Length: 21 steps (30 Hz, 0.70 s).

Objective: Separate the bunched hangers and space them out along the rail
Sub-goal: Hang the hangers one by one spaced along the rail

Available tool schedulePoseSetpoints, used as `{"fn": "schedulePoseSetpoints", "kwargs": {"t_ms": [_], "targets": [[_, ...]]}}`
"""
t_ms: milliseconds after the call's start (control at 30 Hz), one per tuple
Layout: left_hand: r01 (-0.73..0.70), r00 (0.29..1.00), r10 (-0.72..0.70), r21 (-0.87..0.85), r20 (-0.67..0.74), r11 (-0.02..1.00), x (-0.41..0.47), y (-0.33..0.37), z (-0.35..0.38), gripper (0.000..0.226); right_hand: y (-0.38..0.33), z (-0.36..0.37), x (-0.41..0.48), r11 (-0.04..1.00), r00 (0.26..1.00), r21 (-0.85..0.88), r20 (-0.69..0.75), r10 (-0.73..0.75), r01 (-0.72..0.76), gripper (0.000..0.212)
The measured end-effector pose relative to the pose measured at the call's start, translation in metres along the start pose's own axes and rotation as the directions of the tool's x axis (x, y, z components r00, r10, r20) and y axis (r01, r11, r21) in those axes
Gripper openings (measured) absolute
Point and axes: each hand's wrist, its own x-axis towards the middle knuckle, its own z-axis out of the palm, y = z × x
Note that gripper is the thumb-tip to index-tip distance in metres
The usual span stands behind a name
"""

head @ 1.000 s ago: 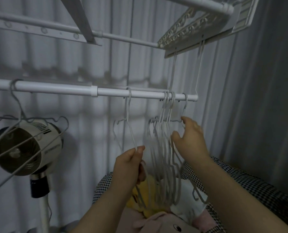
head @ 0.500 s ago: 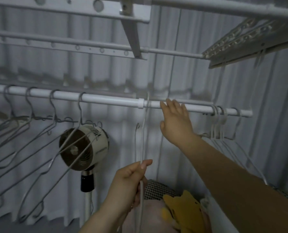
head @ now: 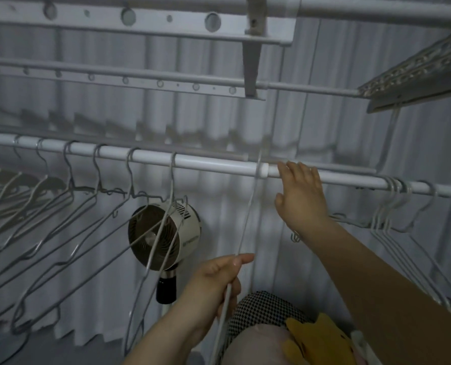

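Observation:
A white rail (head: 206,164) runs across the view. Several wire hangers (head: 69,206) hang spaced out along its left half. A bunch of white hangers (head: 395,206) stays pressed together near the rail's right end. One white hanger (head: 248,214) hangs edge-on at the rail's joint, in the middle. My left hand (head: 216,283) grips that hanger's lower part between thumb and fingers. My right hand (head: 300,196) reaches up with straight fingers touching the rail just right of the hanger's hook.
A round fan (head: 163,235) on a stand is behind the hangers, left of centre. More drying-rack bars (head: 140,77) run overhead, with a clip frame (head: 416,75) at upper right. White curtains fill the background. A checked cushion (head: 261,312) and soft toys lie below.
The single hanger has been drawn left, away from the bunch, to the rail's joint. My right hand left the bunch and rose to the rail. The view swung left, showing more spaced hangers.

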Motion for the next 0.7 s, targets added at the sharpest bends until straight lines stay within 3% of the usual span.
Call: {"fn": "schedulePoseSetpoints", "kwargs": {"t_ms": [267,700], "targets": [[0.008,0.99,-0.014,-0.046,-0.141,0.999,-0.002,-0.01,-0.037,0.026,0.001,0.008,-0.003,0.999,0.995,0.04,-0.095,0.022,-0.018,0.061],[0.006,0.985,-0.018,-0.072,-0.17,0.997,0.0,0.0,-0.054,0.025,0.008,-0.003,-0.008,0.997,0.997,-0.02,-0.002,0.071,-0.071,0.065]]}}
